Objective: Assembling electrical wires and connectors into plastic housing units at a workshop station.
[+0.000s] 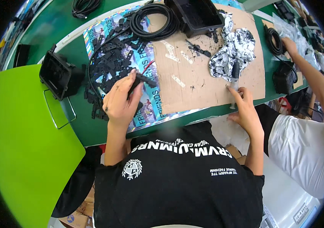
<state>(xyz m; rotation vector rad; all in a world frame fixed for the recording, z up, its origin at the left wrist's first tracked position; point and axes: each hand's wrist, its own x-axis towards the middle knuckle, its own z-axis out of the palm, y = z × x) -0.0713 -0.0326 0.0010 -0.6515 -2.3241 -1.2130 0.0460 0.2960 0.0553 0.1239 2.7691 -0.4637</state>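
Note:
My left hand [122, 99] is closed on a small black plastic connector [146, 80], pinched between thumb and fingers. Red and black wires rise from it, and dark smudges mark the hand. My right hand [246, 109] lies at a clear syringe [234, 81] with a black upper part. Its thumb and fingers are spread, with the forefinger across the plunger; I cannot tell how firmly it touches. The syringe's black end rests against a crumpled white rag [228, 57] stained black. Beneath these lies a cardboard sheet [192, 91] with tape strips and dark specks.
Many small black plastic parts [110, 62] are heaped at the left. A coiled black cable [152, 21] and a black bin [202, 17] stand behind. Another black box [61, 76] sits by a green chair back [25, 133]. At right, a co-worker's arm [308, 70] reaches past another cable coil [274, 41].

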